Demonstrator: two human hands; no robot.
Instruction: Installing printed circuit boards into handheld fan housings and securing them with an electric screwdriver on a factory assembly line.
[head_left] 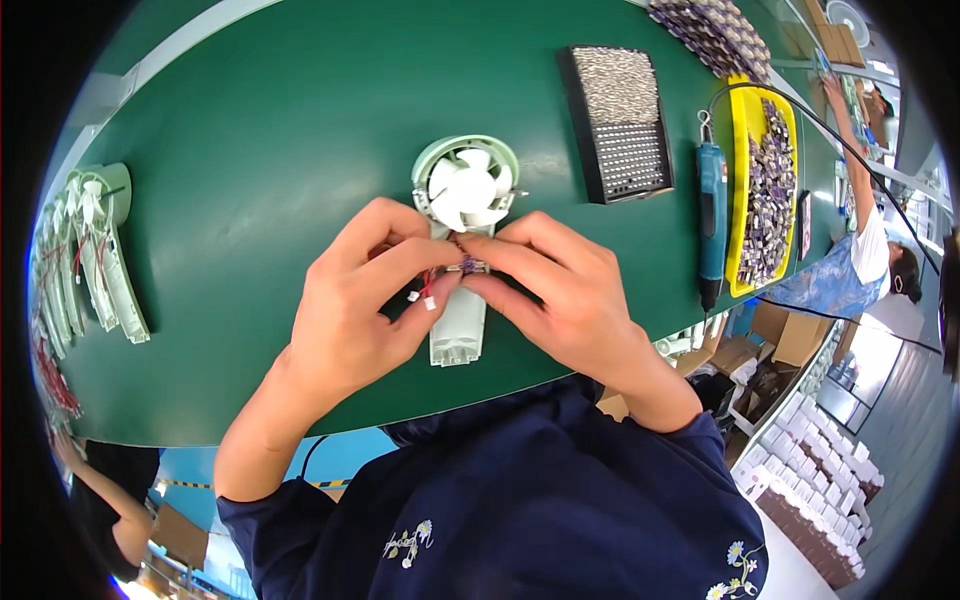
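Observation:
A pale green handheld fan housing lies on the green table in front of me, its round head with white blades pointing away. Over its handle, my left hand and my right hand meet with fingertips pinched on a small purple circuit board. Fingers partly cover the board. Red wires with white connectors hang beside the left fingertips.
Several fan housings are lined up at the left. To the right are a black tray of screws, a teal electric screwdriver and a yellow bin of circuit boards. Co-workers sit at both sides; a person's arm reaches at far right.

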